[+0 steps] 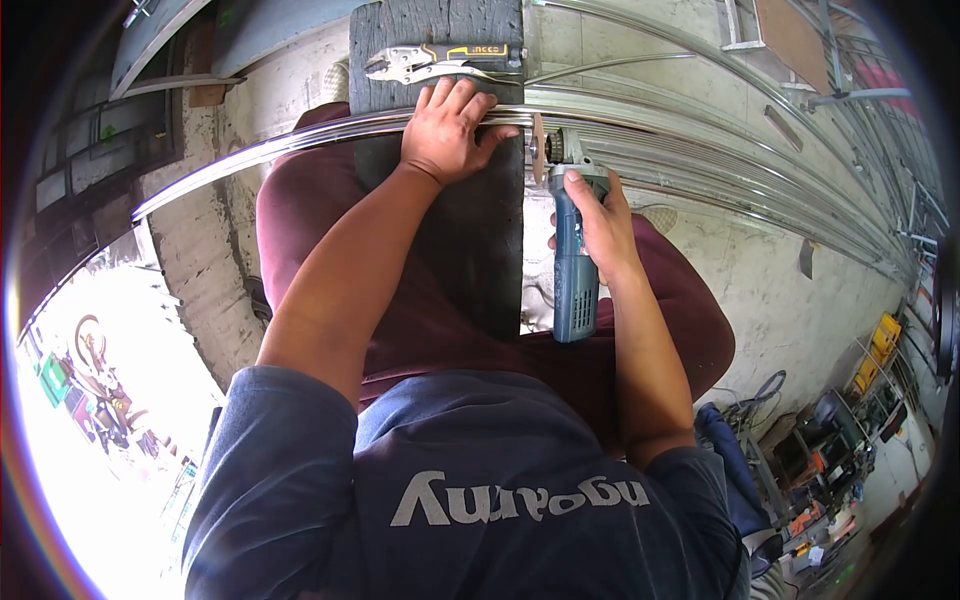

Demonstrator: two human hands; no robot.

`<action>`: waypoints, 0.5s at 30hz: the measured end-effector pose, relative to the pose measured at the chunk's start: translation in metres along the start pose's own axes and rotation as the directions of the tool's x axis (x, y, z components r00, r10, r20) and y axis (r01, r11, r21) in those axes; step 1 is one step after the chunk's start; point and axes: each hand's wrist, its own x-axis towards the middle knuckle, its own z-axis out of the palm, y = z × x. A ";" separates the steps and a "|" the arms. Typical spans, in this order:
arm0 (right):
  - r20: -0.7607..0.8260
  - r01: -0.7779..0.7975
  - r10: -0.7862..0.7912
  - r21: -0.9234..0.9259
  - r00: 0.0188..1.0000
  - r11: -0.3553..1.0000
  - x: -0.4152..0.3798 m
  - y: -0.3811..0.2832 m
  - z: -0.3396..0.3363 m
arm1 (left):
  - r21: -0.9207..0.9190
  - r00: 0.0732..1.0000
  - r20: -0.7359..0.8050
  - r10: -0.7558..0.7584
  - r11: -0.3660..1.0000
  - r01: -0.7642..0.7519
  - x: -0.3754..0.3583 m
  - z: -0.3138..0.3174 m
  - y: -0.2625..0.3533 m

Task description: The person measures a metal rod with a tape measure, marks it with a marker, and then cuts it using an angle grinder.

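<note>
My left hand presses down over a bundle of shiny metal tubes, its fingers curled across them and the thumb along their near side. The tubes lie across a dark wooden bench between my legs. My right hand is wrapped around the blue-green body of an angle grinder, held upright in view. At the grinder's head, the thin cutting disc stands edge-on, right at the tubes just past the bench's right edge. Locking pliers lie on the bench beyond my left hand.
Long metal bars run along the concrete floor to the right. Dark framed panels are at the upper left. Assorted tools and a yellow object lie at the lower right. Bright light comes in at the lower left.
</note>
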 end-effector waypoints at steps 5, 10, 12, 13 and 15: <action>-0.009 0.026 -0.026 -0.004 1.000 1.000 0.002 0.002 0.000 | 0.001 1.000 0.008 0.003 1.000 -0.003 0.000 -0.001 0.000; -0.008 0.033 -0.033 0.000 0.999 0.999 -0.001 -0.001 0.001 | -0.005 0.999 -0.027 0.022 1.000 -0.022 0.001 -0.002 0.002; -0.003 0.049 -0.049 0.005 0.999 0.999 0.000 -0.001 0.001 | -0.004 0.995 -0.080 0.055 0.998 -0.055 0.002 -0.003 0.002; -0.002 0.045 -0.045 0.002 0.999 0.999 0.000 -0.001 0.002 | -0.004 0.995 -0.079 0.055 0.998 -0.056 0.002 -0.003 0.002; -0.001 0.039 -0.039 -0.005 0.999 0.999 0.000 -0.003 0.002 | -0.004 0.995 -0.076 0.056 0.998 -0.057 0.002 -0.003 0.002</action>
